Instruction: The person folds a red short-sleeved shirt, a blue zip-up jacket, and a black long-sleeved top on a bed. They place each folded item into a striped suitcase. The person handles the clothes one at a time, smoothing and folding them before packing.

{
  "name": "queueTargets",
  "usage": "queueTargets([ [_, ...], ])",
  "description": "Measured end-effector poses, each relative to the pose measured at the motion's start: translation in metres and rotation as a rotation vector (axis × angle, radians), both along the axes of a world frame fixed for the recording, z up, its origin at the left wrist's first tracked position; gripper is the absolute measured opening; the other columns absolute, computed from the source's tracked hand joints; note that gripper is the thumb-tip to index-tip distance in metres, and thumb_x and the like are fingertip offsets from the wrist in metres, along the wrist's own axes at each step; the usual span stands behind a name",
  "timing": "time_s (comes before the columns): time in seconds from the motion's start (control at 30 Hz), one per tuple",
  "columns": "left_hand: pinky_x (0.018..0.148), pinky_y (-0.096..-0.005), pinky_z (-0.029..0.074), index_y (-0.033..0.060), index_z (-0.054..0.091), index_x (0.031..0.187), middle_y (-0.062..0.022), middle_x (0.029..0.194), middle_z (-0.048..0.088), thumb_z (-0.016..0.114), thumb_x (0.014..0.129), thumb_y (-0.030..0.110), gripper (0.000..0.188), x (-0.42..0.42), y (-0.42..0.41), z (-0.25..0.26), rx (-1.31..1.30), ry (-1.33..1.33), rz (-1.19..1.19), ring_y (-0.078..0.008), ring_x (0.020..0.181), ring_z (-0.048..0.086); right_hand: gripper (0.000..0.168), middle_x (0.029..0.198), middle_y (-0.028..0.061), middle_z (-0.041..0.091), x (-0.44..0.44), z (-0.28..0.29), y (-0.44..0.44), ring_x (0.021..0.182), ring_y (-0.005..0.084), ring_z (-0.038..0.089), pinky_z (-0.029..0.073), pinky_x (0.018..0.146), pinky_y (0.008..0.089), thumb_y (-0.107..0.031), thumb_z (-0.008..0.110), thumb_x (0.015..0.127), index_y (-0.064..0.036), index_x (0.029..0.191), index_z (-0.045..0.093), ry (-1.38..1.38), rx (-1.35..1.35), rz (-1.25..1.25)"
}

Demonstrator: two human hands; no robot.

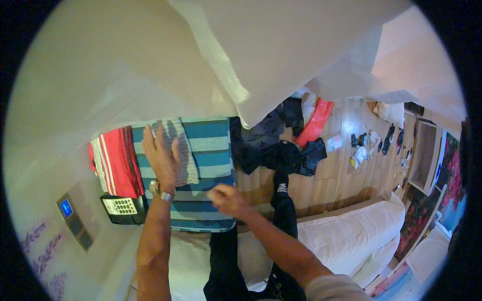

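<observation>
My left hand, with a watch or bracelet at its wrist, lies spread over a grey striped cloth, its fingers apart. That cloth is on a blue-and-grey striped cloth cover over a low table or stand. Left of the hand, a red folded garment with white stripes rests in a thick stack. My right hand hovers over or near the cover's lower right part, fingers curled; whether anything is in it cannot be told.
A desk telephone sits below the red garment. Dark clothes, a red item and plastic packets are strewn on the wooden floor. A cream sofa stands at lower right; pale hanging fabric fills the top.
</observation>
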State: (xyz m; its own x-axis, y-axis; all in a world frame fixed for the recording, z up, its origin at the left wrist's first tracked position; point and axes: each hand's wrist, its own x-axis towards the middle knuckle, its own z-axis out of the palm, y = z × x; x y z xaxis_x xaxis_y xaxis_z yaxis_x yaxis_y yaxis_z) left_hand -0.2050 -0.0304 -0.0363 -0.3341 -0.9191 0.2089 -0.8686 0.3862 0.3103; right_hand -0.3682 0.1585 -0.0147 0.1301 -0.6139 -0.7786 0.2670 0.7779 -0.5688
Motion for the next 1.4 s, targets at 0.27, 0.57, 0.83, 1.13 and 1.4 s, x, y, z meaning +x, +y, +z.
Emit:
queueTargets([
  [0.27, 0.123, -0.0622, 0.009, -0.0005, 0.033, 0.156, -0.0308, 0.164, 0.024, 0.055, 0.099, 0.033, 0.070, -0.023, 0.063, -0.043, 0.144, -0.156, -0.104, -0.0492, 0.153, 0.020, 0.047, 0.097, 0.0132, 0.067, -0.130, -0.237, 0.003, 0.080, 0.0269, 0.068, 0.055, 0.071, 0.0402, -0.039, 0.075, 0.091, -0.003, 0.117, 0.060, 0.969, -0.144, -0.192],
  [0.57, 0.123, -0.0611, 0.010, -0.0001, 0.034, 0.156, -0.0293, 0.164, 0.025, 0.053, 0.099, 0.033, 0.069, -0.013, 0.066, -0.057, 0.103, -0.149, -0.098, -0.0484, 0.153, 0.021, 0.072, 0.118, 0.0274, 0.063, -0.118, -0.315, -0.053, 0.099, 0.0501, 0.065, 0.054, 0.090, 0.0568, -0.046, 0.079, 0.083, -0.001, 0.132, 0.053, 1.098, 0.151, 0.149],
  [0.83, 0.123, -0.0609, 0.010, 0.0005, 0.034, 0.156, -0.0277, 0.165, 0.025, 0.054, 0.097, 0.032, 0.070, -0.016, 0.066, -0.055, 0.138, -0.179, -0.097, -0.0473, 0.153, 0.019, 0.017, 0.088, 0.0060, 0.065, -0.167, -0.249, 0.040, 0.080, 0.0165, 0.065, 0.054, 0.070, 0.0339, -0.018, 0.062, 0.100, -0.004, 0.109, 0.060, 0.242, -0.043, -0.325],
  [1.13, 0.122, -0.0605, 0.016, -0.0007, 0.034, 0.155, -0.0283, 0.163, 0.027, 0.061, 0.096, 0.027, 0.070, -0.042, 0.072, -0.016, 0.198, -0.181, -0.127, -0.0478, 0.151, 0.025, 0.034, 0.105, 0.0074, 0.069, -0.209, 0.070, 0.172, 0.095, 0.0178, 0.065, 0.053, 0.088, 0.0331, -0.009, 0.064, 0.095, -0.001, 0.128, 0.060, 0.454, -0.036, 0.131],
  [1.4, 0.123, -0.0429, 0.028, -0.0003, 0.036, 0.155, -0.0197, 0.161, 0.038, 0.082, 0.084, 0.013, 0.085, -0.160, 0.219, 0.116, 1.203, 0.750, -0.754, -0.0310, 0.151, 0.033, 0.045, 0.118, 0.0132, 0.066, -0.186, 0.189, 0.215, 0.114, 0.0241, 0.063, 0.049, 0.099, 0.0365, -0.010, 0.069, 0.090, -0.003, 0.133, 0.059, 0.140, -0.305, -0.037],
])
